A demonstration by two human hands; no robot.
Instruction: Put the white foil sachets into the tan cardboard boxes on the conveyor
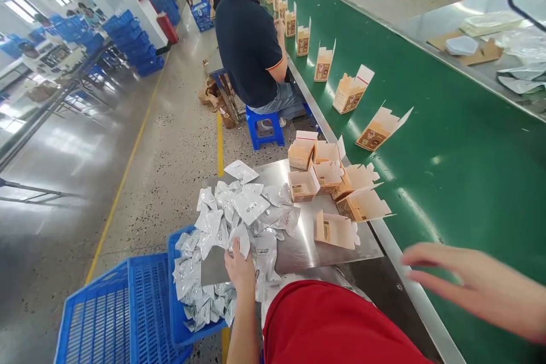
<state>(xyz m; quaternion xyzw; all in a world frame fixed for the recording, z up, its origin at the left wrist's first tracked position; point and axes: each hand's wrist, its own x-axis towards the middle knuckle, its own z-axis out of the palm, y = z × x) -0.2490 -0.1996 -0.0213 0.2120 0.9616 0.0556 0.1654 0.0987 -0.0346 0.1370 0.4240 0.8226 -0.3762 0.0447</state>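
My left hand [239,266] is closed on a white sachet [240,239] at the near side of a loose heap of similar sachets [249,203]. The heap lies on a metal table [298,250]. My right hand [464,281] is stretched out over the near part of the green conveyor belt [478,205], slightly blurred, fingers apart and holding nothing. Between the hands, several open orange-and-white cartons [336,230] stand or lie on the table's right side. More open cartons [350,94] stand in a row along the belt.
A blue basket [173,273] full of sachets sits left of the table, beside another blue crate [98,318]. Ahead, a person in a dark shirt [247,45] sits on a blue stool [264,125] at the belt. A metal rail [420,290] edges the belt.
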